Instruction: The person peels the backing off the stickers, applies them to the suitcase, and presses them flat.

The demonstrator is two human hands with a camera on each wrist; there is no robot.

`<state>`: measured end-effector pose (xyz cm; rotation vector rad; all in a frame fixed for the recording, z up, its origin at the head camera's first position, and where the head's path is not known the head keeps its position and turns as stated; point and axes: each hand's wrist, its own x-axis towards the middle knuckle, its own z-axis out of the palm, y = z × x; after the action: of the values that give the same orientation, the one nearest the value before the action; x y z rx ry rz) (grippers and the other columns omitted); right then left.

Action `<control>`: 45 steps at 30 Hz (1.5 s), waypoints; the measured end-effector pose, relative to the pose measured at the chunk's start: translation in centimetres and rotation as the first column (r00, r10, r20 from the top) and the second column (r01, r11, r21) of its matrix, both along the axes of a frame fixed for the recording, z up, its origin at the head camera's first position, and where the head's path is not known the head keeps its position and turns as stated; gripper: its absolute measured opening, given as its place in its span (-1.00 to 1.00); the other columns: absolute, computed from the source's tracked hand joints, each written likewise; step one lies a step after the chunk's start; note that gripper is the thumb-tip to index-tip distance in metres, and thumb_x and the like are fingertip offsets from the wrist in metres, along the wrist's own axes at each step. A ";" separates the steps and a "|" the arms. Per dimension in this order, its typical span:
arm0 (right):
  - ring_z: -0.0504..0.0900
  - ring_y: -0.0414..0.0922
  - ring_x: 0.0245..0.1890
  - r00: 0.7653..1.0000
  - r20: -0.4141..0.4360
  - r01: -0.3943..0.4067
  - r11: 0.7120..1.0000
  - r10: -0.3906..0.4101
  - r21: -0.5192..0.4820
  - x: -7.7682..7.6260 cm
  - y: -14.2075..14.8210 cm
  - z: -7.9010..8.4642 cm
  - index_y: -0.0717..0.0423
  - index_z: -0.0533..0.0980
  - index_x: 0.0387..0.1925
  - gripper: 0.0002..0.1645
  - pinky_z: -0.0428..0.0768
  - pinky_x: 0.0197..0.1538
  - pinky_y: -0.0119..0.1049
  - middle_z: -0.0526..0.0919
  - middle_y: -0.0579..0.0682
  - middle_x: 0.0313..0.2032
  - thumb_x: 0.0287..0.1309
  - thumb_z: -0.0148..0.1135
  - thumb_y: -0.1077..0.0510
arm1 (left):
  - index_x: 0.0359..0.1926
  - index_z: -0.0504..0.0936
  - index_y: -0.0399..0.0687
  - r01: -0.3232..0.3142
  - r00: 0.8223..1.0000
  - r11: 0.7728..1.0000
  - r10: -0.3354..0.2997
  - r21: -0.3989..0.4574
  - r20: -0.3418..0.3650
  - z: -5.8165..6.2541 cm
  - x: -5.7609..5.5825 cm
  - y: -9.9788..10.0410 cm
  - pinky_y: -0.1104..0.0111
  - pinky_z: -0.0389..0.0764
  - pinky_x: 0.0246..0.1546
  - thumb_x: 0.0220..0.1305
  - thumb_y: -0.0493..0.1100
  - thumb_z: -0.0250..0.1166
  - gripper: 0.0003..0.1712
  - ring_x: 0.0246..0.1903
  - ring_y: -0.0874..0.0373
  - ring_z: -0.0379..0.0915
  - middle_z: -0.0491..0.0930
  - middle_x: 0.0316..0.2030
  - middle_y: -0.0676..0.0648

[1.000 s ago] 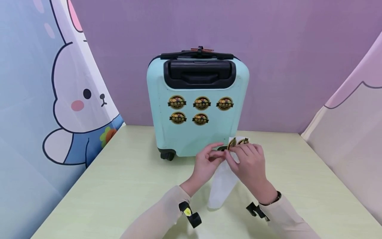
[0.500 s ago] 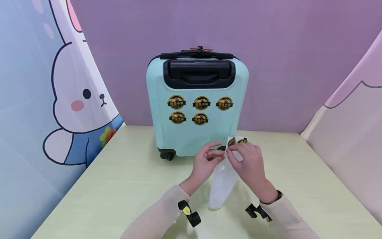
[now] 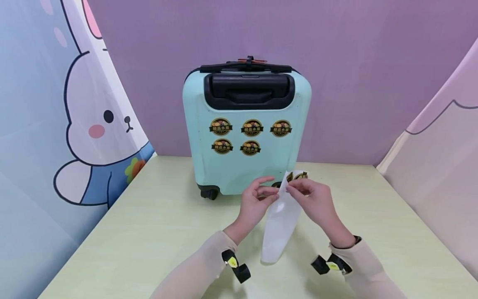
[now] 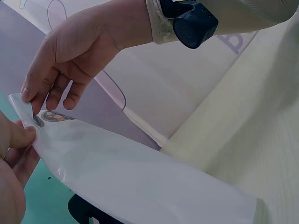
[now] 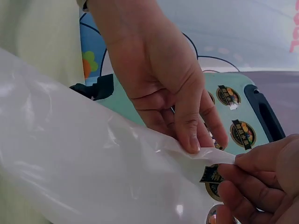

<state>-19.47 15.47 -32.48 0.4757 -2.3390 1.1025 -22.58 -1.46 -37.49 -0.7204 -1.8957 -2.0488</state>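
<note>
My left hand [image 3: 251, 209] pinches the left edge of a white sticker sheet [image 3: 279, 232] between thumb and fingers. On the same edge, slightly higher, my right hand [image 3: 318, 203] pinches the sheet's corner, which is folded over. Round black-and-gold stickers [image 5: 214, 176] show on the sheet beside the right fingertips in the right wrist view. The long blank part of the sheet hangs down towards the table. Behind both hands stands a mint-green suitcase [image 3: 242, 174] bearing several matching stickers [image 3: 252, 128] in two rows. The sheet and hands hide its lower right corner.
The suitcase rests upright on a pale green table [image 3: 168, 241], on black wheels [image 3: 209, 192]. A purple backdrop [image 3: 354, 83] rises behind it. A rabbit-print cloth [image 3: 93, 124] lines the left side, and a pale cloth [image 3: 440, 166] the right.
My right wrist has turned and shifted slightly to the right. Its fingers have bent the sheet's upper left edge over, covering part of one sticker. My left hand has barely moved.
</note>
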 end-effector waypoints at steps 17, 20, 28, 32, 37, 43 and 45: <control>0.61 -0.30 -0.48 0.993 0.116 0.017 0.996 -0.006 -0.088 -0.1 0.9 0.3 0.25 0.70 -0.31 -0.92 0.52 -0.44 -0.45 0.75 0.06 -0.41 0.20 0.38 0.27 | 0.06 0.59 -0.29 -0.024 0.998 1.000 0.024 0.014 0.057 0.0 -0.2 -0.3 0.40 0.69 -0.22 0.15 -0.51 0.37 -0.57 -0.23 -0.18 0.66 0.71 -0.22 -0.33; 0.59 -0.28 -0.49 0.992 0.123 0.018 0.995 -0.006 -0.099 -0.1 1.1 0.3 0.25 0.70 -0.31 -0.92 0.50 -0.47 -0.44 0.74 0.06 -0.41 0.20 0.38 0.27 | 0.06 0.59 -0.31 -0.025 0.998 1.000 0.024 0.013 0.062 0.2 -0.2 -0.3 0.40 0.70 -0.22 0.14 -0.52 0.37 -0.57 -0.22 -0.20 0.65 0.71 -0.21 -0.33; 0.65 -0.21 -0.44 0.987 0.159 0.019 0.992 0.000 -0.121 -0.2 1.4 0.2 0.27 0.70 -0.27 -0.88 0.54 -0.41 -0.45 0.75 0.08 -0.39 0.22 0.37 0.25 | 0.03 0.60 -0.30 -0.040 0.997 0.999 0.039 0.012 0.073 0.1 -0.3 -0.4 0.41 0.69 -0.23 0.14 -0.52 0.37 -0.60 -0.23 -0.20 0.66 0.71 -0.24 -0.32; 0.62 -0.27 -0.45 0.986 0.165 0.027 0.992 -0.006 -0.125 -0.2 1.6 0.1 0.28 0.70 -0.26 -0.86 0.54 -0.41 -0.46 0.74 0.08 -0.39 0.22 0.38 0.25 | 0.03 0.60 -0.31 -0.041 0.996 0.999 0.040 0.017 0.074 0.1 -0.3 -0.4 0.43 0.68 -0.24 0.14 -0.52 0.37 -0.60 -0.23 -0.18 0.66 0.71 -0.24 -0.33; 0.62 -0.29 -0.44 0.984 0.178 0.027 0.990 -0.002 -0.138 -0.1 1.7 0.1 0.28 0.70 -0.25 -0.85 0.57 -0.38 -0.46 0.75 0.10 -0.36 0.23 0.37 0.23 | 0.04 0.58 -0.36 -0.036 0.998 0.999 0.034 0.023 0.059 0.0 -0.5 -0.5 0.41 0.68 -0.22 0.15 -0.53 0.36 -0.60 -0.23 -0.18 0.66 0.70 -0.24 -0.34; 0.64 -0.32 -0.40 0.981 0.195 0.033 0.989 -0.003 -0.147 0.0 1.8 0.2 0.29 0.70 -0.23 -0.82 0.60 -0.35 -0.47 0.76 0.12 -0.32 0.24 0.37 0.21 | 0.04 0.56 -0.40 -0.028 0.999 0.999 0.027 0.036 0.047 -0.2 -0.6 -0.6 0.41 0.67 -0.23 0.15 -0.53 0.35 -0.60 -0.23 -0.19 0.65 0.70 -0.25 -0.36; 0.64 -0.32 -0.40 0.981 0.196 0.035 0.988 -0.005 -0.149 0.0 1.9 0.2 0.29 0.70 -0.23 -0.82 0.59 -0.36 -0.47 0.76 0.12 -0.32 0.24 0.37 0.20 | 0.04 0.55 -0.43 -0.029 0.999 0.999 0.028 0.036 0.045 -0.2 -0.7 -0.6 0.42 0.66 -0.23 0.15 -0.53 0.35 -0.60 -0.23 -0.19 0.66 0.70 -0.25 -0.36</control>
<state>-19.47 17.35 -32.28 0.2988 -2.3948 1.3608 -23.27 -2.11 -37.73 -0.6405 -1.8755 -2.0932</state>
